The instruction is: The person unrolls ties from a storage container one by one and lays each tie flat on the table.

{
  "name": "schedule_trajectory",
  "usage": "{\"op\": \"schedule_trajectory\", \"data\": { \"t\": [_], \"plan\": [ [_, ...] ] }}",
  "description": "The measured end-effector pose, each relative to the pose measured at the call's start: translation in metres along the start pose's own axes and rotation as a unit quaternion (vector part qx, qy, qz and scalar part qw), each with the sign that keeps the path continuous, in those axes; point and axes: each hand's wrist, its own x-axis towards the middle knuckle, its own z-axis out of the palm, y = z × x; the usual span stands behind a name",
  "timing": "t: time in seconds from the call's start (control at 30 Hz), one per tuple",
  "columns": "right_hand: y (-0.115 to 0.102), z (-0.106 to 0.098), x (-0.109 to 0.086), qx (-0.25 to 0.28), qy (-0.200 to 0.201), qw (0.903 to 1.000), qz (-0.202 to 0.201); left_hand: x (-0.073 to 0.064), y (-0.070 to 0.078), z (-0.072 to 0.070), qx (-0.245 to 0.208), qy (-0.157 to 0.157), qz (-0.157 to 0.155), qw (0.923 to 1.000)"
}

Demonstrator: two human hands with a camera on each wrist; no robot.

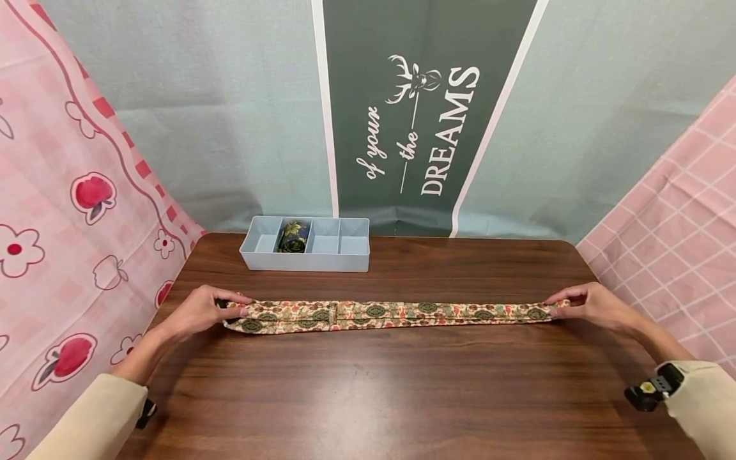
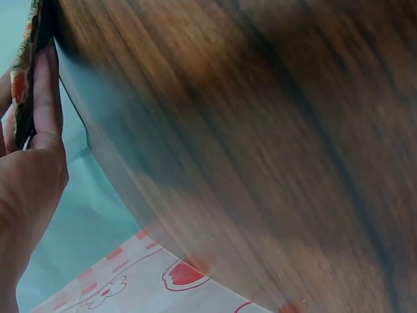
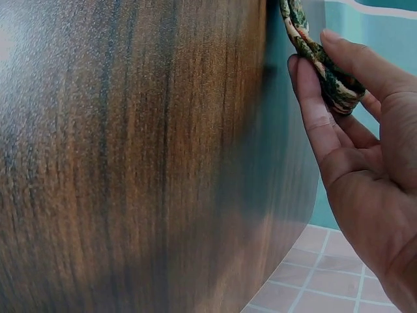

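A patterned necktie [image 1: 402,313], cream with green medallions and orange flecks, stretches lengthwise across the brown table, folded into a long flat strip. My left hand [image 1: 201,311] pinches its wider end at the left between thumb and fingers. At the right, the narrower end is pinched by my right hand [image 1: 595,310]. In the right wrist view the folded tie end [image 3: 326,72] sits between the thumb and fingers of the right hand [image 3: 365,156]. The left wrist view shows the tie's edge [image 2: 23,85] held in the left hand [image 2: 32,156].
Behind the tie, toward the back left, stands a pale blue divided box [image 1: 305,262]. A dark floral rolled tie [image 1: 294,237] lies in its second compartment from the left. Wood-grain table [image 1: 368,396] extends in front. Curtains [image 1: 201,128] hang around the back and sides.
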Motion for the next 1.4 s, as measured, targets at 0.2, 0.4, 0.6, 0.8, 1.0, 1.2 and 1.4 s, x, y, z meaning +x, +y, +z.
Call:
{"op": "schedule_trajectory", "data": {
  "t": [0.2,0.4,0.6,0.8,1.0,1.2,1.4],
  "plan": [
    [-0.001,-0.005,-0.002,-0.003,-0.002,1.0000,0.003,0.004,0.003,-0.007,-0.024,0.001,-0.009,0.9997],
    [-0.003,-0.010,-0.002,0.011,0.004,0.9999,-0.011,0.006,0.007,-0.014,-0.019,0.006,0.004,0.9998],
    [-0.006,-0.017,0.000,0.019,0.002,0.9996,-0.022,0.008,0.013,-0.023,-0.022,0.007,0.017,0.9996],
    [-0.012,-0.026,0.003,0.027,0.003,0.9996,-0.009,0.012,0.017,-0.032,-0.017,0.021,0.020,0.9994],
    [-0.016,-0.038,0.008,0.031,0.004,0.9995,0.008,0.017,0.021,-0.040,-0.017,0.025,0.023,0.9993],
    [-0.020,-0.047,0.018,0.030,0.013,0.9994,0.006,0.026,0.025,-0.045,-0.018,0.036,0.012,0.9991],
    [-0.025,-0.054,0.031,0.010,0.013,0.9995,0.026,0.035,0.027,-0.048,-0.016,0.033,-0.013,0.9992]
  ]
}}
